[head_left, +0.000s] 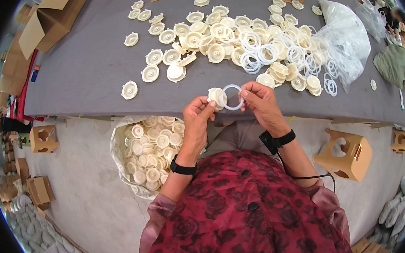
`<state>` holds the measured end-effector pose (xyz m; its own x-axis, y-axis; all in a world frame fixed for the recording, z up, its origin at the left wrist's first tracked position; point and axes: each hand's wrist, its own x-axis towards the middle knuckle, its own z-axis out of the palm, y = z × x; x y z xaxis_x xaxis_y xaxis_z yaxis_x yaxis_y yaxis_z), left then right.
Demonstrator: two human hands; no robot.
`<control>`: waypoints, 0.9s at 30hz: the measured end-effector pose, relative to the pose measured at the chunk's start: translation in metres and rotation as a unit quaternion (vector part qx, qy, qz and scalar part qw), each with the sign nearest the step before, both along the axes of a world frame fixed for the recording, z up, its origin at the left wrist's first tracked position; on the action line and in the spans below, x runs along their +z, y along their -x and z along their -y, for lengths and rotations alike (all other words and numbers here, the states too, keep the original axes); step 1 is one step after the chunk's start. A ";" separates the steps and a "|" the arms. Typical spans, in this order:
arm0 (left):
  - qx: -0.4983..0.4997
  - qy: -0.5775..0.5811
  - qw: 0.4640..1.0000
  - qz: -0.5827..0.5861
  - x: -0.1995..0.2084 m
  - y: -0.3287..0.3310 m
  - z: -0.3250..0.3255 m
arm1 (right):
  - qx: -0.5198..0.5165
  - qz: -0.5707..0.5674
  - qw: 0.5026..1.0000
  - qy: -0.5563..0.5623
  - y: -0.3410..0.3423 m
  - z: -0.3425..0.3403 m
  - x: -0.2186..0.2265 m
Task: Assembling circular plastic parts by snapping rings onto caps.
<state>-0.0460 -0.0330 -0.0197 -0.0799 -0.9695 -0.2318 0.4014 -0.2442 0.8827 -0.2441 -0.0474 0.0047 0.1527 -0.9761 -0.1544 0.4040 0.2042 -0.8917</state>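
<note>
My left hand (198,116) pinches a cream plastic cap (218,97) by its edge, just above the table's front edge. In my right hand (260,103) a translucent sealing ring (232,98) is held between thumb and fingers. The ring's left side meets or overlaps the cap; I cannot tell whether it is seated on it. Beyond my hands lies a heap of similar cream caps (216,53), some on their sides. Loose translucent rings (267,53) are strewn over the right part of that heap.
A clear plastic bag (344,37) lies right of the heap on the grey table (87,78). Below the table, left of my legs, a white sack (120,158) holds many caps. Brown stools (347,155) stand on the floor. An open carton (54,24) is at the far left.
</note>
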 end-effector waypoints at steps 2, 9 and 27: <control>-0.012 -0.004 1.000 -0.018 0.003 0.001 0.000 | 0.040 0.040 0.998 0.018 0.002 -0.001 0.010; -0.063 -0.036 0.987 -0.142 0.001 0.001 -0.003 | 0.036 -0.134 0.989 0.052 -0.006 0.008 -0.010; -0.022 -0.070 0.993 -0.089 -0.003 0.004 -0.003 | 0.018 -0.188 0.980 0.060 -0.010 0.007 -0.025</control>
